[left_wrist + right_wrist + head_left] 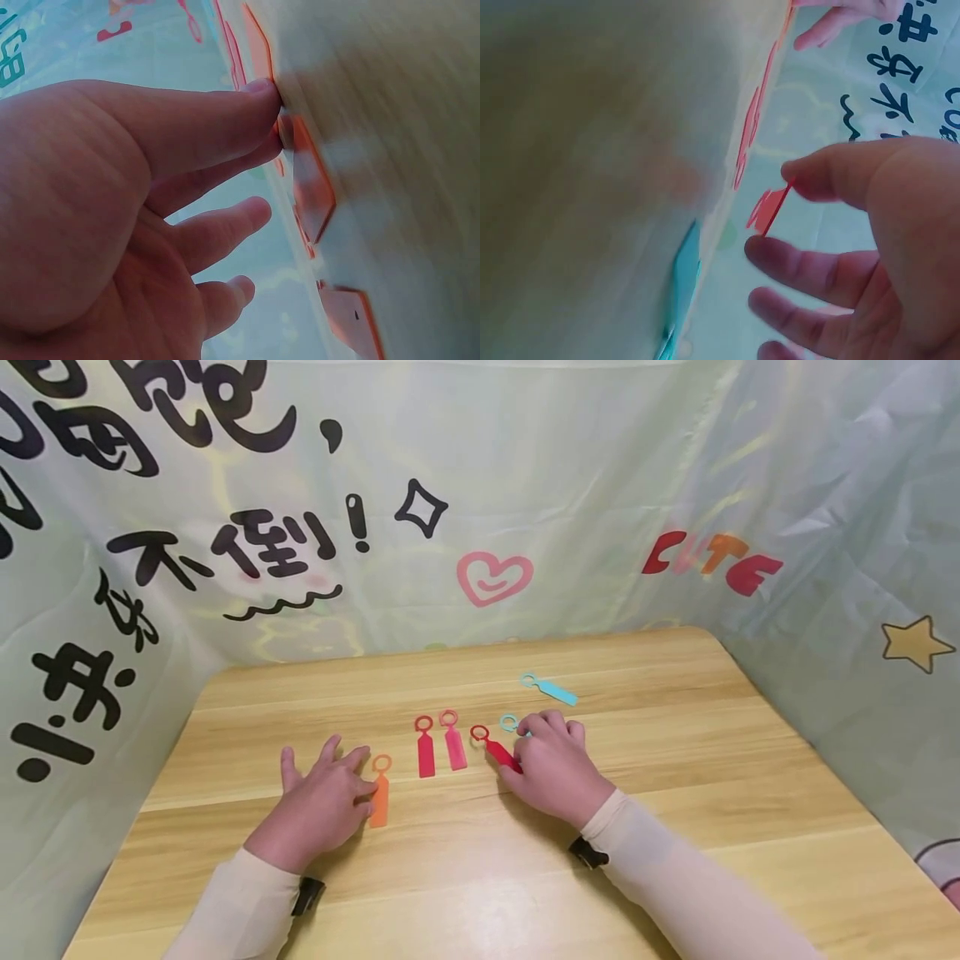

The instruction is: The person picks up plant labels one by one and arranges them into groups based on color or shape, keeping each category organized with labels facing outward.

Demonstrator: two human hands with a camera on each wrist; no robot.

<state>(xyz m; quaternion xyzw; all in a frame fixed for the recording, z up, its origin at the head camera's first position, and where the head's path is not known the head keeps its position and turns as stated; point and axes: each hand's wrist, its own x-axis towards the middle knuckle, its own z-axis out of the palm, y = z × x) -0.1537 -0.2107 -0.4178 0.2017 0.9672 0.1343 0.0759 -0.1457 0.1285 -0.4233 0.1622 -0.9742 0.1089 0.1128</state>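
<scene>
In the head view my right hand [558,768] pinches a red ring-topped plastic tag [501,753] between thumb and index finger. The wrist view shows this red tag [769,210] tilted, held by its edges. Spread out low over the table, my left hand [318,806] has its thumb at the edge of an orange tag [380,802]. From the left wrist, another orange tag [313,180] and one more orange tag [349,319] show below the hand, hidden from above. A light blue tag's ring [509,722] peeks out beside my right hand, which covers its body.
Between the hands lie a dark pink tag [426,753] and a lighter pink tag [455,747], side by side. Farther back is another light blue tag [557,692]. A printed cloth [585,485] hangs around the wooden table [480,877].
</scene>
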